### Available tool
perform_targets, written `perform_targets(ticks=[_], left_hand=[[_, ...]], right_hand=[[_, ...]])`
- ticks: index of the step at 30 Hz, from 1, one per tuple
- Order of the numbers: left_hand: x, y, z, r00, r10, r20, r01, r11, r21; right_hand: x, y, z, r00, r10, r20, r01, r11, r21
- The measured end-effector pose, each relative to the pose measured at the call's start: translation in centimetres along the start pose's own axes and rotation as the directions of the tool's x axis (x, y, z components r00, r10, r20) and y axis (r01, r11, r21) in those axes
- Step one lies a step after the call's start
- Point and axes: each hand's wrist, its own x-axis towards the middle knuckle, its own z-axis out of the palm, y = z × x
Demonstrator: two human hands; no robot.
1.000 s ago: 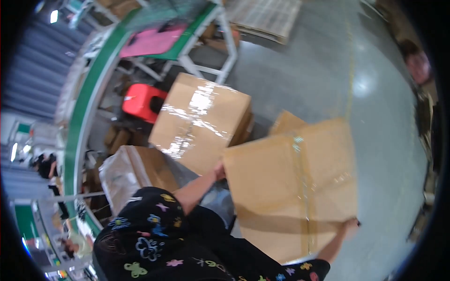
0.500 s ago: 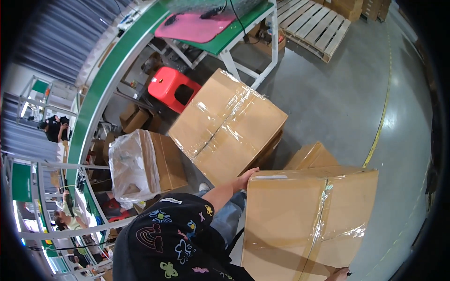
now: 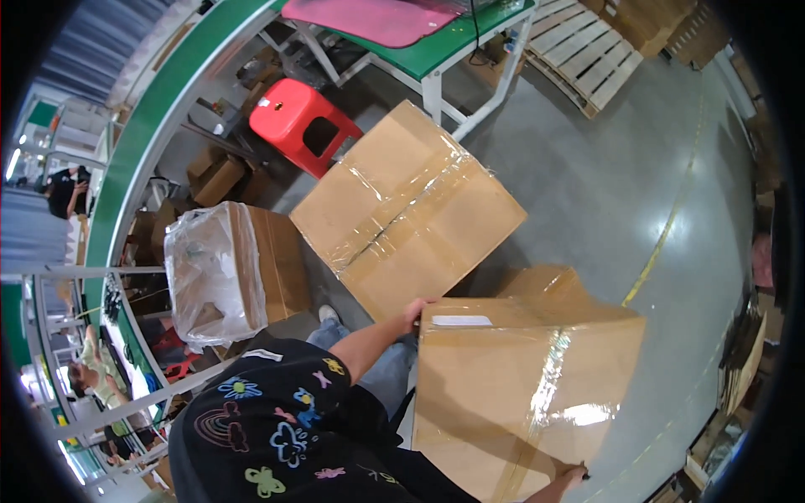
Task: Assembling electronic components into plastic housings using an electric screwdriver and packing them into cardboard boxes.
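A large taped cardboard box (image 3: 478,386) stands right in front of me, a clear tape strip running down its broad face and a white label near its far left corner. My left hand (image 3: 415,313) grips that far left corner, its fingers partly hidden. At the near right edge, my right hand (image 3: 572,476) is closed on the same box; a small dark thing shows at its fingertips, too small to name. Just beyond my left hand lies a second big taped box (image 3: 411,205). Behind the held box, a smaller carton (image 3: 541,283) is partly covered.
To the left stands an open carton (image 3: 281,264) lined with clear plastic. Farther off are a red stool (image 3: 293,121), a green-topped table (image 3: 428,59) and a curved green conveyor (image 3: 126,176). A wooden pallet (image 3: 579,46) lies at the far right. Other people sit at left.
The view has shifted, so most nearby things sit farther left. More of the held box's far side and label shows. Both hands keep their places on the box.
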Motion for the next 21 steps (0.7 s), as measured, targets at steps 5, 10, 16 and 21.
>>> perform_targets(ticks=[5, 10, 16, 21], left_hand=[[-8.2, 4.3, -3.6, 0.998, 0.018, 0.054, -0.012, 0.993, -0.115], [-12.3, 8.5, -8.5, 0.988, 0.138, 0.065, -0.124, 0.974, -0.188], [-22.9, 12.5, -12.3, 0.986, 0.166, 0.017, -0.155, 0.949, -0.274], [-22.8, 7.3, -27.8, 0.935, 0.349, -0.052, -0.312, 0.748, -0.586]], right_hand=[[-3.5, 0.8, 0.8, 0.992, 0.120, 0.044, -0.125, 0.980, 0.156], [-6.9, -2.6, -0.8, 0.980, -0.024, 0.200, -0.067, 0.899, 0.433], [-16.8, -15.6, -5.7, 0.929, -0.350, 0.117, 0.256, 0.840, 0.479], [-32.3, -31.5, -4.2, 0.790, -0.561, 0.249, 0.186, 0.606, 0.773]])
